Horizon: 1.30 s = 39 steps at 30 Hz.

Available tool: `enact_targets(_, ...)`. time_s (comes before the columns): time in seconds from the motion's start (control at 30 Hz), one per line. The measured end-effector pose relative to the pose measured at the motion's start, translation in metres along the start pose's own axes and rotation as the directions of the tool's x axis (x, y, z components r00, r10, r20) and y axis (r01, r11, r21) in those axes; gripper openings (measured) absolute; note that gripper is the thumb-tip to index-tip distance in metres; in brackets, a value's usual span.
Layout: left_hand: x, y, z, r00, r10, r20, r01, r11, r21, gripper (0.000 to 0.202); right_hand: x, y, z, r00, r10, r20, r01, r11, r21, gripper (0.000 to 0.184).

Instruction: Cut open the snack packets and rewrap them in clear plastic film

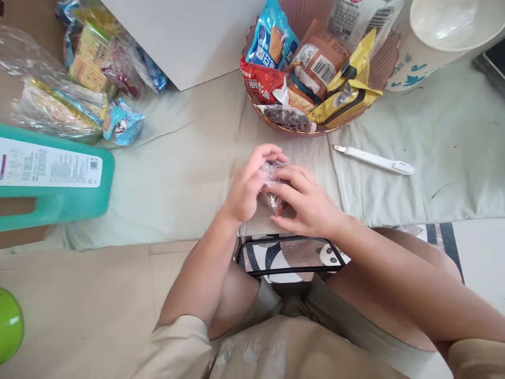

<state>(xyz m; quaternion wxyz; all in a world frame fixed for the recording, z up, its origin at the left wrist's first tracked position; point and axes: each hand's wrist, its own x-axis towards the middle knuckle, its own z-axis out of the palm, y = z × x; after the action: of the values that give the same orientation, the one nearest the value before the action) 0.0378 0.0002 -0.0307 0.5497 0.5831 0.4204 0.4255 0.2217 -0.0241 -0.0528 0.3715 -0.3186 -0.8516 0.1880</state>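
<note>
A small clear plastic-wrapped packet [272,200] sits between my hands, low over the cloth-covered surface near its front edge. My left hand [252,181] curls around the packet's left and far side. From the right, my right hand [305,197] has its fingers bent over the packet's top and near end. Much of the packet is covered by my fingers, and its contents are too hidden to name. Just beyond my hands stands a pink, gold-rimmed bowl [315,129] filled with several wrapped snacks.
A white box cutter [374,159] lies to the right. At the back right stands a white bucket [430,52]. On the left are a teal bottle [79,202] and a pile of snack packets [89,63], beside a white box [185,37]. A panda-patterned seat [290,255] shows below.
</note>
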Motion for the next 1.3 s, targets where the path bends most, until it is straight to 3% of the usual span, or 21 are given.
enact_targets(0.1,-0.002,0.0,0.0,0.986,-0.163,-0.01,0.16,0.976,-0.147,0.065,-0.002,0.004,-0.001,0.999,0.026,-0.045,-0.018,0.986,0.166,0.041)
enact_targets(0.17,-0.002,0.0,0.001,0.982,-0.185,-0.045,0.178,0.977,-0.117,0.067,-0.004,0.006,0.002,0.996,0.052,-0.079,-0.038,0.984,0.176,0.033)
enact_targets(0.3,0.002,-0.003,0.004,0.998,-0.036,-0.049,0.04,0.996,0.075,0.073,-0.007,0.005,0.009,0.989,0.099,-0.107,-0.092,0.993,0.069,0.025)
enact_targets(0.43,0.003,-0.011,0.003,0.995,0.095,-0.033,-0.084,0.966,0.245,0.078,-0.004,0.001,0.007,0.982,0.103,-0.156,-0.099,0.995,0.034,0.04)
enact_targets(0.6,-0.001,-0.017,-0.005,0.97,0.201,-0.14,-0.114,0.877,0.467,0.083,0.002,-0.001,0.002,0.964,0.164,-0.207,-0.168,0.986,0.002,0.02)
enact_targets(0.7,-0.002,-0.015,-0.011,0.981,0.162,-0.108,-0.103,0.903,0.417,0.077,0.001,0.0,0.002,0.958,0.189,-0.215,-0.184,0.982,0.043,0.017)
enact_targets(0.8,-0.004,-0.004,-0.017,0.988,0.057,-0.142,-0.001,0.932,0.364,0.055,-0.001,0.0,-0.001,0.949,0.234,-0.212,-0.222,0.972,0.079,0.008)
enact_targets(0.87,-0.006,0.007,-0.017,0.984,-0.043,-0.174,0.111,0.907,0.407,0.042,-0.001,-0.001,-0.003,0.943,0.261,-0.208,-0.249,0.965,0.086,0.008)
enact_targets(0.97,-0.012,0.019,-0.011,0.974,-0.172,-0.149,0.224,0.843,0.489,0.039,0.001,-0.002,-0.004,0.922,0.274,-0.273,-0.267,0.962,0.066,0.01)
enact_targets(1.1,-0.016,0.014,0.002,0.988,-0.142,-0.061,0.154,0.947,0.282,0.055,0.003,-0.002,0.001,0.895,0.217,-0.39,-0.228,0.973,0.017,0.007)
enact_targets(1.2,-0.015,0.002,0.002,0.994,-0.086,-0.068,0.093,0.99,0.105,0.066,0.003,-0.001,0.003,0.925,0.194,-0.325,-0.202,0.979,0.009,0.01)
enact_targets(1.3,-0.012,-0.004,-0.003,0.99,-0.08,-0.113,0.092,0.99,0.102,0.07,0.002,-0.001,0.006,0.953,0.175,-0.246,-0.183,0.983,-0.013,0.028)
